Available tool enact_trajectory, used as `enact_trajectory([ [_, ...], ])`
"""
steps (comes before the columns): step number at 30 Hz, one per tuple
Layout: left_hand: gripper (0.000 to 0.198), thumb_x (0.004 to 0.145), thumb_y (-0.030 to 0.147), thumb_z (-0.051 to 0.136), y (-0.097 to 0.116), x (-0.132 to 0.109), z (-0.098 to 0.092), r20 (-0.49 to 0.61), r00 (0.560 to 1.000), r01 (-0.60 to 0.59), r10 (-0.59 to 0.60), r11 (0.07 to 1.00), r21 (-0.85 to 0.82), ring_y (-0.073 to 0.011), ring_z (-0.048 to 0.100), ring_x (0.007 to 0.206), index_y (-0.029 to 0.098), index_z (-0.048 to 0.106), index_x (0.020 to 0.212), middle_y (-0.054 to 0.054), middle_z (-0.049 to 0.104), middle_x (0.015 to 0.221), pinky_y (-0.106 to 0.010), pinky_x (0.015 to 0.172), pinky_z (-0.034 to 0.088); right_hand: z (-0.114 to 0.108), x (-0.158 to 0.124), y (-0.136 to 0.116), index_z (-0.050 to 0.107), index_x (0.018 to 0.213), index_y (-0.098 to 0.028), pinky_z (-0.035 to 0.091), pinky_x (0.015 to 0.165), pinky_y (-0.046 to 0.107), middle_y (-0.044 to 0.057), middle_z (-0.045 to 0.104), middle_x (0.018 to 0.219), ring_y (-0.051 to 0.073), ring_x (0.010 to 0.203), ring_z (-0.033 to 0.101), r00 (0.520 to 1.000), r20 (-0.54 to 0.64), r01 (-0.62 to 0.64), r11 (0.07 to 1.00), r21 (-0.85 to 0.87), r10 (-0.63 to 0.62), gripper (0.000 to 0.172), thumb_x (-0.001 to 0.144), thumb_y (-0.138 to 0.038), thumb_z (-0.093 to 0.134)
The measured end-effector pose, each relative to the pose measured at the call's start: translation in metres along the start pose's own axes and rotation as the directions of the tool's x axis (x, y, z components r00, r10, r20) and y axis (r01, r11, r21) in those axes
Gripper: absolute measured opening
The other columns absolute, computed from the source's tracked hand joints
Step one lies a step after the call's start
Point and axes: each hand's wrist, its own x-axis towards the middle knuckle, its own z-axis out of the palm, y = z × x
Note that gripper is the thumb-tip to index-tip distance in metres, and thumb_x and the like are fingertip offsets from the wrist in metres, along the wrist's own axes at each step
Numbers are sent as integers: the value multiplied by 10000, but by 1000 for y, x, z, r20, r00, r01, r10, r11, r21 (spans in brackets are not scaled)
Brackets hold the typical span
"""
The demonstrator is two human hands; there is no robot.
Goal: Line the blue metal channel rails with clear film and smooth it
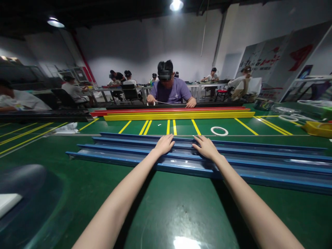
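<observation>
Several long blue channel strips lie side by side across the green table in front of me. Both my arms reach forward over them. My left hand rests on the farther strips, left of the middle, with its fingers stretched out. A short way to the right, my right hand lies on the same strips, fingers spread. Neither hand is wrapped round a strip; the undersides of the palms are hidden. Beyond the right hand, a white tape roll lies flat on the table.
Farther back lie yellow strips and red strips, with black strips at left. A person opposite handles a thin white strand. A crumpled plastic piece, a yellow tray and a white object also lie around.
</observation>
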Motion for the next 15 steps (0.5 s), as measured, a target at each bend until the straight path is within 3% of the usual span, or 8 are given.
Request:
enact_trajectory([
  [7, 578, 860, 472, 161, -8, 11, 18, 141, 990, 23, -13, 997, -70, -191, 158, 1269, 112, 256, 1303, -85, 208, 1379, -341, 1030, 153, 7, 2, 5, 376, 1259, -178, 223, 969, 408, 81, 392, 1291, 227, 1197, 305, 995, 88, -51, 998, 25, 49, 591, 814, -537, 227],
  [11, 647, 836, 538, 144, -8, 12, 16, 170, 985, 40, -24, 995, -89, -197, 141, 1273, 108, 243, 1310, -90, 192, 1382, -335, 1033, 136, 1, 9, 7, 443, 1208, -147, 291, 924, 369, 107, 475, 1213, 238, 1102, 415, 995, 100, -7, 1000, 20, 5, 637, 777, -583, 273],
  [15, 680, 815, 575, 173, -8, 17, 9, 210, 977, 47, -29, 996, -81, -198, 186, 1262, 106, 268, 1297, -106, 228, 1370, -317, 1026, 152, -2, 18, 12, 490, 1158, -155, 338, 877, 358, 104, 511, 1172, 257, 1069, 441, 992, 123, 8, 999, 33, -12, 681, 714, -647, 335],
])
